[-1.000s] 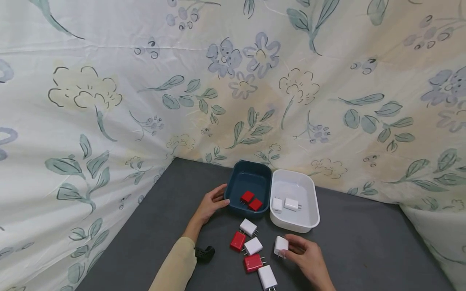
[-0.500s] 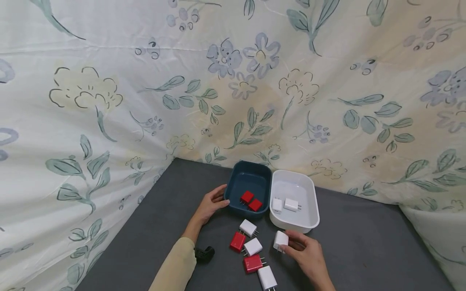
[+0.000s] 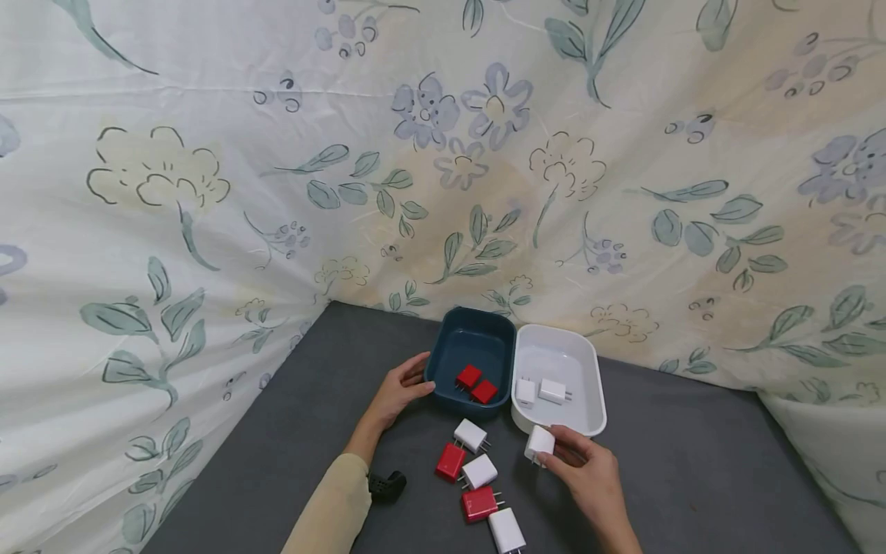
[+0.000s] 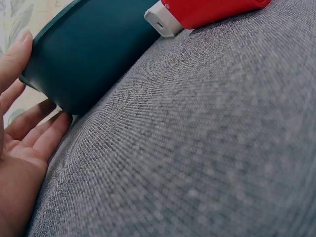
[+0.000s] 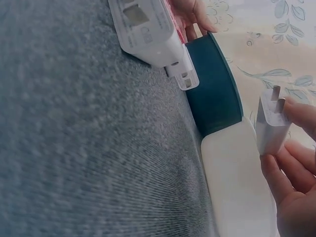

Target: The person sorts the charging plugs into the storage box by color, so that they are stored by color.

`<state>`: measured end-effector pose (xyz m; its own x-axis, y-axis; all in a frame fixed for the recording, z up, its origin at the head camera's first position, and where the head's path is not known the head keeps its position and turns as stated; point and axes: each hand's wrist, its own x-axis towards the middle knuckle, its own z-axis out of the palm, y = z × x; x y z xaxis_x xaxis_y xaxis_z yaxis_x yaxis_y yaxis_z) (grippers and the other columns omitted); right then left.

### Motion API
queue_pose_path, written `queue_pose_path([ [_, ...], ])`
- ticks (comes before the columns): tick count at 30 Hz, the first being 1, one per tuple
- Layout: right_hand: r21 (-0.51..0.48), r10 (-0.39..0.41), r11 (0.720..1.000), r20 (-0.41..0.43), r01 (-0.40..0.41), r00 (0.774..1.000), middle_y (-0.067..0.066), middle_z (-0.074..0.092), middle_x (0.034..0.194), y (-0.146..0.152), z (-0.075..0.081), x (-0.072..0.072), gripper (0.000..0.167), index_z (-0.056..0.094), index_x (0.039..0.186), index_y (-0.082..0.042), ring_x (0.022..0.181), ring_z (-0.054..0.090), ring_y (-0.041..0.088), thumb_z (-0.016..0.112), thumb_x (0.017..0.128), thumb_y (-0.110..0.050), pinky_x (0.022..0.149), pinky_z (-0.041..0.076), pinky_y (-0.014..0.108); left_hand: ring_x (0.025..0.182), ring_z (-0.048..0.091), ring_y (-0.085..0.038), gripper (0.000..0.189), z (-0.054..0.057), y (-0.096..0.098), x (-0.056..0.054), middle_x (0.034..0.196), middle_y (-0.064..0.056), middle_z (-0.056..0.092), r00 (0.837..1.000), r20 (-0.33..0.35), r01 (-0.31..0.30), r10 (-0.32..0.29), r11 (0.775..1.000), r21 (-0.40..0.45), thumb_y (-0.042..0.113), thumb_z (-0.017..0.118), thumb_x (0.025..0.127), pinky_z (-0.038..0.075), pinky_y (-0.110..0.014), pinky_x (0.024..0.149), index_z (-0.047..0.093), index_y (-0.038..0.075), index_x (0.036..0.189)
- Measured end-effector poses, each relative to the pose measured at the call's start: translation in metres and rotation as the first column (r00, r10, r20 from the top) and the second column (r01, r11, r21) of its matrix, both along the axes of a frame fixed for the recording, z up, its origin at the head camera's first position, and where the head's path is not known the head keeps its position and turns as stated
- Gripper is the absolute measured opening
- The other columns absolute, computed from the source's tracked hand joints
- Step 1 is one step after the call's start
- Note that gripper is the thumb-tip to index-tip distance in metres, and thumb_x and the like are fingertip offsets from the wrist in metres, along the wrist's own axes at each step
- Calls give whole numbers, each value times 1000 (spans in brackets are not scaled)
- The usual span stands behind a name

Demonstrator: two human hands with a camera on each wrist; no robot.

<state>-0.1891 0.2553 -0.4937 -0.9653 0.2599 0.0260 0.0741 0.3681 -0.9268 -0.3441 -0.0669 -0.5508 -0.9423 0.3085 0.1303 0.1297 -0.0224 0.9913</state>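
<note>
Smooth plastic charger [image 5: 272, 129], metal prongs [image 5: 280, 105]

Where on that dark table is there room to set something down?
Two patches of table are bare: right of the white tray and right hand, and left of the blue tray and left hand, toward the patterned cloth. Between the hands it's crowded with red plugs and white plugs.

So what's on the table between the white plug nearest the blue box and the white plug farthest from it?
A red plug, a middle white plug and another red plug lie there, as the head view shows.
</note>
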Motion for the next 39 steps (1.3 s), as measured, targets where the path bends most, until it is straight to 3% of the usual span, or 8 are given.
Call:
queue_pose_path([
  [8,-2,-42,999,-34,42,999,16,68,122,0,6,-6,54,68,120,-5,92,69,2,87,71,-16,77,56,19,133,49,-35,66,7,-1,4,148,-19,46,1000,9,19,-19,1000,9,16,71,90,50,-38,99,41,14,149],
  [12,28,-62,998,-63,64,996,15,69,120,-2,9,-11,51,70,117,-7,94,71,8,87,71,-16,77,57,21,130,52,-33,64,-1,-1,0,145,-16,50,1000,-8,-6,6,1000,16,18,72,89,52,-37,97,45,18,147],
  [21,38,-81,996,-98,85,992,15,70,118,-4,12,-14,51,71,117,-7,96,72,14,88,71,-20,75,57,21,130,52,-32,64,3,-1,1,146,-16,49,1000,4,-1,1,999,35,17,72,88,51,-35,97,45,19,146],
  [30,5,-97,995,-134,99,986,17,70,117,-5,9,-17,49,70,115,-4,86,66,-7,88,70,-13,72,55,13,128,53,-33,67,3,-1,1,146,-19,47,1000,-28,12,-11,1000,26,21,72,89,53,-32,94,42,16,148],
  [39,-21,-136,991,-186,135,973,19,70,115,-2,4,-20,42,71,113,-3,82,63,-14,84,74,-6,70,51,8,127,54,-34,67,3,0,2,146,-21,47,999,-40,27,-26,999,35,17,71,90,54,-30,93,40,12,149],
])
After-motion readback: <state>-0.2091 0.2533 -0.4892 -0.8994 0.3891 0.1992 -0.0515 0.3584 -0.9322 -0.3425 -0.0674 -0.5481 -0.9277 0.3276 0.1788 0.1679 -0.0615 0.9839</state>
